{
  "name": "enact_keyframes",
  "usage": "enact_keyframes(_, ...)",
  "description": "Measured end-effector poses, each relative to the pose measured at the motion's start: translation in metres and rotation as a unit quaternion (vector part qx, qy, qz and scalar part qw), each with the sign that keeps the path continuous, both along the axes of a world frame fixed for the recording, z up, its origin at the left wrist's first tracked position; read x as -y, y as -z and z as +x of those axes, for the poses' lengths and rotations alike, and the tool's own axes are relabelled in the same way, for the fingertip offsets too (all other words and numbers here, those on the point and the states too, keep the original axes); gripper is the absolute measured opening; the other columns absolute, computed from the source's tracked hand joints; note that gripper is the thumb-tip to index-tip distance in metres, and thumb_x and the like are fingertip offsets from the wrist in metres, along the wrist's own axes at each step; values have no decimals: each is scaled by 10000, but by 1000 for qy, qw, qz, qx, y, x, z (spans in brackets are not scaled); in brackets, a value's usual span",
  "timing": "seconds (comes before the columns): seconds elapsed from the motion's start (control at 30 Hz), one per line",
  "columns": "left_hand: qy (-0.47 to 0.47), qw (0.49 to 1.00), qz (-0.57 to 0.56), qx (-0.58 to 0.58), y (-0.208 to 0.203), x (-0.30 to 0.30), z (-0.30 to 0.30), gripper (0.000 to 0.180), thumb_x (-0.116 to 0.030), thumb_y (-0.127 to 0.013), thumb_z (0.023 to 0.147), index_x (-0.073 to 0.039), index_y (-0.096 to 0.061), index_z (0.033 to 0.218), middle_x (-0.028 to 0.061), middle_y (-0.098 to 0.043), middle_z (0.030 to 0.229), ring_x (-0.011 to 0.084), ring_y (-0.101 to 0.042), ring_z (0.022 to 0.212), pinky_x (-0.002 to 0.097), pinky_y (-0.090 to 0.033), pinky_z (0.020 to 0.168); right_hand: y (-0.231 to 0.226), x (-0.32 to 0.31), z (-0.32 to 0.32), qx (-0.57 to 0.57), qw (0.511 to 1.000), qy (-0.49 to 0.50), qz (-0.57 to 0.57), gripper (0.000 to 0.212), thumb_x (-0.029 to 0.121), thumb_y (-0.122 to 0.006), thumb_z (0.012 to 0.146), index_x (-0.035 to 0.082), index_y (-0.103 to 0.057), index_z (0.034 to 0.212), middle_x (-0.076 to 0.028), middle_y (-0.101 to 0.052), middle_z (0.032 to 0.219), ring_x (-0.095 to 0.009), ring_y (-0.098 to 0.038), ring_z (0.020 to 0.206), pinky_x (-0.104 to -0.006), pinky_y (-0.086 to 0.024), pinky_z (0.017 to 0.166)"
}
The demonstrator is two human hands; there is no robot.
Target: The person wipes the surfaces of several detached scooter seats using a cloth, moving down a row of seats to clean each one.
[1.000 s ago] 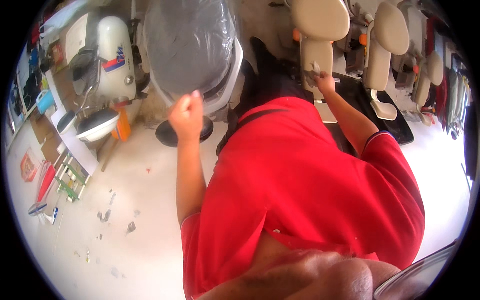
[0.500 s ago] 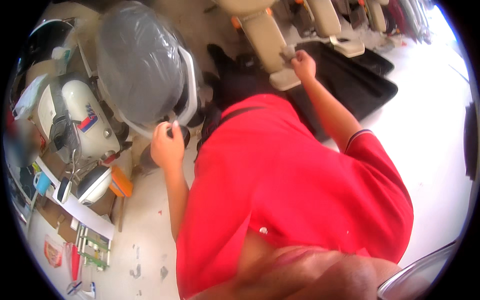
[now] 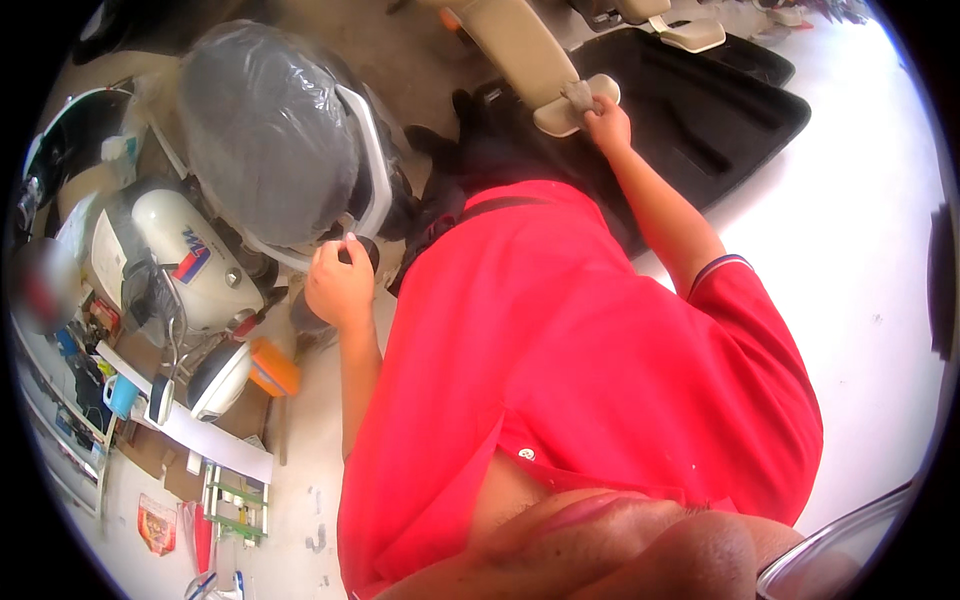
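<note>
My right hand [image 3: 608,125] pinches a small greyish-beige cloth or pad [image 3: 577,97]. The pad touches the rounded end of a long beige panel [image 3: 520,45] with a smooth surface. Beneath that end lies a large black tray-like mat [image 3: 705,130] with a raised rim. My left hand [image 3: 340,285] is raised with its fingers curled and thumb up; whatever it may hold is hidden. It is nearest the white rail [image 3: 376,170] of a scooter seat [image 3: 275,130], which is wrapped in clear plastic. A dark round part shows just behind the hand.
A white scooter body [image 3: 190,265] with mirrors stands at the left. Near it are an orange box [image 3: 273,367], a light-blue jug [image 3: 122,395] and a green-and-white rack [image 3: 237,505]. Another beige-ended panel [image 3: 692,36] sits at the top right. White floor [image 3: 810,270] extends along the right.
The view has shifted, so the panels sit higher and the left-hand clutter sits further right. My right hand has moved slightly on the panel's end, still holding the pad. My left hand stays curled.
</note>
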State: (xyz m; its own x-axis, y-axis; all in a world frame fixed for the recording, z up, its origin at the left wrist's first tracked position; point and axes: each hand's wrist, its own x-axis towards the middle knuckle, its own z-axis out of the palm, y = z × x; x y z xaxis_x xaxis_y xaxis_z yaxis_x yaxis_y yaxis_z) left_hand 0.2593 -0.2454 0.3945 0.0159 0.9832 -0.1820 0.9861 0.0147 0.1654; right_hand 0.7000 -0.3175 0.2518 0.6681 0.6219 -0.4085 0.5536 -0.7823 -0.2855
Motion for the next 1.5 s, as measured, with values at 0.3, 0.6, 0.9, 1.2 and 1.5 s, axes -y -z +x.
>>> enact_keyframes(0.3,-33,995,-23,89,-8,-7,5,217,-274,-605,810,-71,-645,744,71,-650,784,301,-609,743,384,-460,642,16,-8,12,10,1000,-11,-21,465,275,-588,714,116,-614,1150,-190,-650,1025,-335,-617,986,-388,-473,878)
enact_keyframes(0.6,-99,944,255,184,-13,0,-44,60,-15,-609,760,-3,-620,818,135,-659,912,320,-627,925,375,-483,820,48,-10,42,31,996,-31,-75,465,331,-586,735,58,-637,1108,-191,-644,1058,-327,-609,1009,-391,-457,898)
enact_keyframes(0.9,-177,944,233,153,12,16,-44,44,-89,-612,724,-48,-612,706,76,-640,738,270,-605,685,354,-463,620,46,-145,-38,12,977,-211,39,442,293,-587,731,6,-636,1064,-194,-667,898,-341,-644,859,-400,-489,765)
enact_keyframes(1.2,-201,929,276,143,17,20,-44,38,-51,-599,701,-37,-589,668,69,-629,697,258,-595,636,337,-459,596,-47,-278,-289,-183,871,-414,190,494,218,-656,735,111,-575,1211,-90,-618,761,-215,-605,704,-335,-489,688)
enact_keyframes(1.5,-237,938,203,153,4,14,-35,35,-40,-606,680,-41,-578,701,74,-617,735,264,-597,689,344,-465,650,-18,-268,-398,-113,601,-790,42,387,403,-549,868,239,-547,1219,-91,-578,1038,-300,-603,951,-410,-513,756)
